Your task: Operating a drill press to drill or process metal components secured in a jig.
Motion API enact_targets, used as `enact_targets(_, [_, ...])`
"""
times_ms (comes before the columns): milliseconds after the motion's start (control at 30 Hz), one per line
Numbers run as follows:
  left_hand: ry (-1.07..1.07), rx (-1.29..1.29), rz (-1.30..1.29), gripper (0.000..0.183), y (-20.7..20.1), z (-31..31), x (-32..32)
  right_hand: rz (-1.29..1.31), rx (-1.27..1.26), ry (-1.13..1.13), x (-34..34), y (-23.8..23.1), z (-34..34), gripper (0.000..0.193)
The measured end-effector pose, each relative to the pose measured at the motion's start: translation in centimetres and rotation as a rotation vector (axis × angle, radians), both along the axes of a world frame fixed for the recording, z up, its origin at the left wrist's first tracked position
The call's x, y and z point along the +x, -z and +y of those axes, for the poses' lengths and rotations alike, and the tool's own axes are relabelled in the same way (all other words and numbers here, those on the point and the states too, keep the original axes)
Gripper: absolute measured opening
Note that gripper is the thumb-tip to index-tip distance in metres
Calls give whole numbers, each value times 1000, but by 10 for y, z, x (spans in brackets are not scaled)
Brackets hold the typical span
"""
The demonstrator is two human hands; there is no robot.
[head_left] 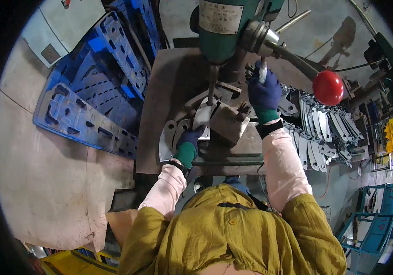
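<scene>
My left hand (pixel 189 139), in a dark blue and green glove, has its fingers closed on the near end of a flat metal plate (pixel 202 118). The plate lies beside a blocky steel fixture (pixel 229 122), under the drill bit (pixel 212 86) of a green drill press (pixel 215 45). The bit's tip appears to meet the plate's far end; whether it cuts in, I cannot tell. Gloved alike, my right hand (pixel 265 94) is wrapped round a light-coloured lever handle (pixel 263 71) of the press. Several curved metal plates (pixel 167 143) lie left of my left hand.
A lever with a red ball knob (pixel 328 88) juts out right of my right hand. Beyond it, many flat metal parts (pixel 316 124) are piled in rows. Blue plastic pallets (pixel 86 114) stand left of the brown worktable (pixel 157 98). Blue metal racks (pixel 379 224) are at the lower right.
</scene>
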State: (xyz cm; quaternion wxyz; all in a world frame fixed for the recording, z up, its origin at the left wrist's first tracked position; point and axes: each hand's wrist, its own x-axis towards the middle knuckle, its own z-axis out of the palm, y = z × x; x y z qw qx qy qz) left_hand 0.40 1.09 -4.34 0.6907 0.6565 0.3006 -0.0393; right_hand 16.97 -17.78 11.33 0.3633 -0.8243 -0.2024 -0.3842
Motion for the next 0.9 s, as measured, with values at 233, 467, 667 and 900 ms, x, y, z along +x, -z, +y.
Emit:
enact_targets(233, [-172,-306,16,42,-8,-4,3,90,-1,-29,52,16,-13,28])
enact_targets(467, [-254,-218,-119,41,-34,-16,-7,25,-282,11,118,-35,-34,29])
enact_targets(667, [-227,-132,130,52,-22,-8,-2,33,-222,-119,106,-20,-22,26])
enact_targets(900, [-132,230,236,74,-49,-21,7,282,-147,-364,37,35,-22,18])
